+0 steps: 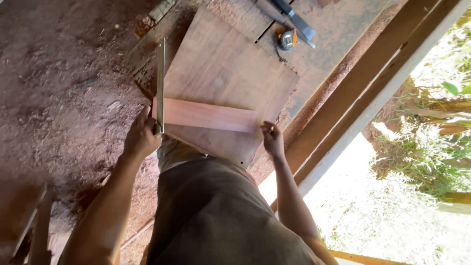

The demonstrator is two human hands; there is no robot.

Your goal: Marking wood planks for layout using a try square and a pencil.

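Observation:
A wide brown wooden board [223,73] lies flat on a workbench. Across its near part rests a try square: a reddish wooden stock [206,115] lying crosswise and a thin metal blade [160,78] running along the board's left edge. My left hand [141,136] grips the square at the corner where blade and stock meet. My right hand [272,140] rests with bent fingers at the stock's right end, on the board's near right edge; whether it holds something small I cannot tell.
An orange and black tape measure [287,39] and a chisel [294,19] lie on the bench [338,29] beyond the board. Reddish sawdust-strewn ground [64,88] lies to the left. Slanting timber beams [378,93] border the right, with sunlit grass outside.

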